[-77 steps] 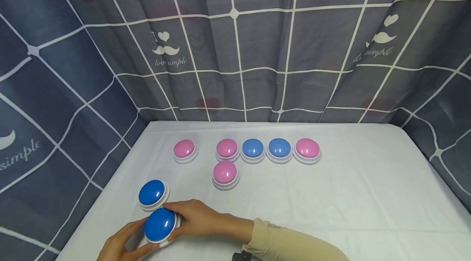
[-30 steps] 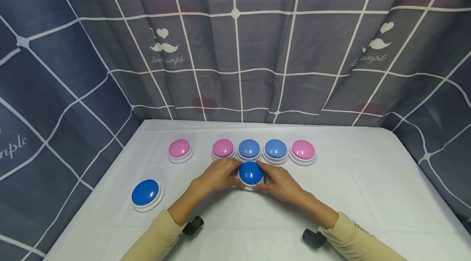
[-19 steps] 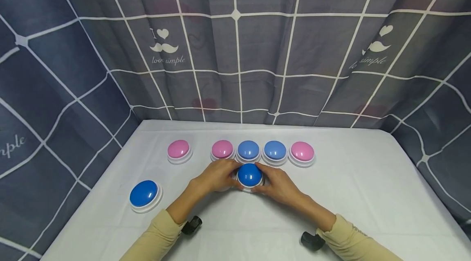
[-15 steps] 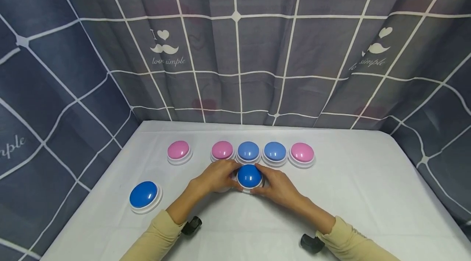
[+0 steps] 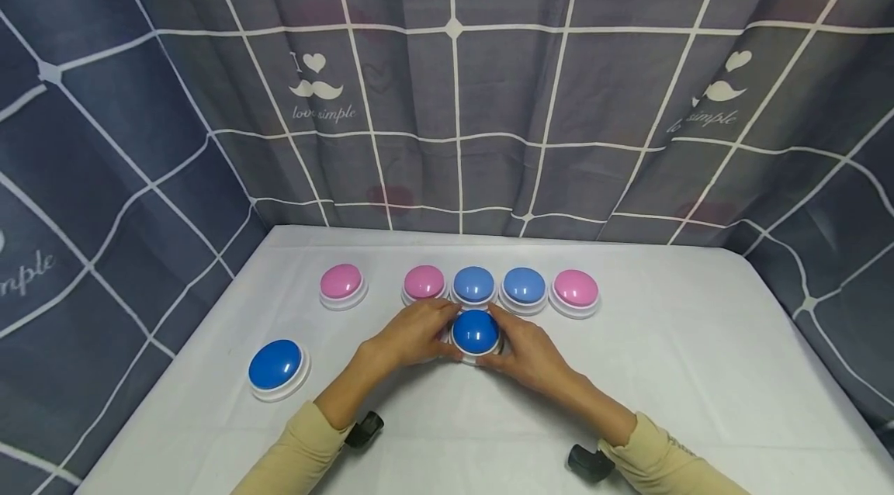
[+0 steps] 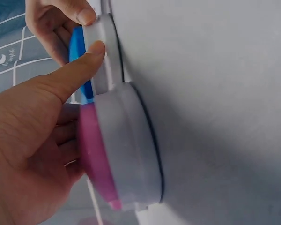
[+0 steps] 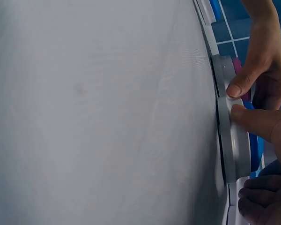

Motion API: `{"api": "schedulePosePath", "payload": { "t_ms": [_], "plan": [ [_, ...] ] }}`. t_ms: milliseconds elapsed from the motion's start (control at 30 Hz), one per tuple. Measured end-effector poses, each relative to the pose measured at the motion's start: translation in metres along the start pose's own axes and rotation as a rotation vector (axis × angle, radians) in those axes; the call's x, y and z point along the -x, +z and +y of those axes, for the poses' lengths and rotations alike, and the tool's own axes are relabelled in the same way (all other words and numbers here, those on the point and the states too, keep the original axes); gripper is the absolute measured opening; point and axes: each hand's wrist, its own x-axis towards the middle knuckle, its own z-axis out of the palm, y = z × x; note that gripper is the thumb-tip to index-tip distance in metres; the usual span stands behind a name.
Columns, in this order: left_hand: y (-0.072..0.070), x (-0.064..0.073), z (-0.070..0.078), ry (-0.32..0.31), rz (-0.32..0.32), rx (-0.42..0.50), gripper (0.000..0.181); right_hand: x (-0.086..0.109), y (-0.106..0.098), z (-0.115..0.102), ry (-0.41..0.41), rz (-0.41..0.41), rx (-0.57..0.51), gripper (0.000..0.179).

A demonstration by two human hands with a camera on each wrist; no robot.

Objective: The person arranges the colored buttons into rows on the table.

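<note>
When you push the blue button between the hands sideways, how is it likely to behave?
The blue button would probably slide rather than tip or roll, given its wide, low base. It looks stiff: nothing visibly bends under the thumbs. Its glossy dome may be slippery; both thumbs rest on the base.

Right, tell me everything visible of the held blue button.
The blue button has a glossy, plastic-looking dome on a round white base. Dome up, it seems to rest on the white tablecloth, close beside a pink button, a paler blue one behind. The left-hand grip and right-hand grip hold its base.
</note>
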Motion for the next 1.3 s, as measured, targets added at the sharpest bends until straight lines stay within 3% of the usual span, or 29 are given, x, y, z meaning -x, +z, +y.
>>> {"api": "schedulePosePath", "payload": {
  "t_ms": [200, 367, 500, 700, 800, 1000, 1133, 1300],
  "plan": [
    [-0.016, 0.011, 0.002, -0.070, 0.064, 0.019, 0.078, -0.005, -0.006, -0.009, -0.025, 0.004, -0.006, 0.091],
    [-0.034, 0.033, -0.004, -0.154, 0.129, 0.042, 0.076, -0.018, -0.009, -0.033, 0.001, 0.025, -0.102, 0.090],
    [-0.049, 0.063, -0.014, -0.242, 0.182, 0.047, 0.077, -0.029, -0.002, -0.058, -0.023, 0.014, -0.158, 0.090],
    [-0.071, 0.124, -0.040, -0.375, 0.261, 0.073, 0.080, -0.052, 0.024, -0.105, -0.092, -0.073, -0.234, 0.092],
    [-0.082, 0.148, -0.048, -0.482, 0.242, 0.122, 0.086, -0.065, 0.039, -0.130, -0.092, -0.139, -0.270, 0.092],
    [-0.088, 0.190, -0.070, -0.648, 0.129, 0.192, 0.101, -0.090, 0.077, -0.164, -0.100, -0.206, -0.272, 0.093],
    [-0.082, 0.216, -0.086, -0.699, 0.083, 0.193, 0.105, -0.102, 0.105, -0.174, -0.099, -0.253, -0.230, 0.094],
    [-0.067, 0.238, -0.101, -0.696, 0.076, 0.178, 0.104, -0.105, 0.132, -0.176, -0.118, -0.341, -0.154, 0.097]
  ]
}}
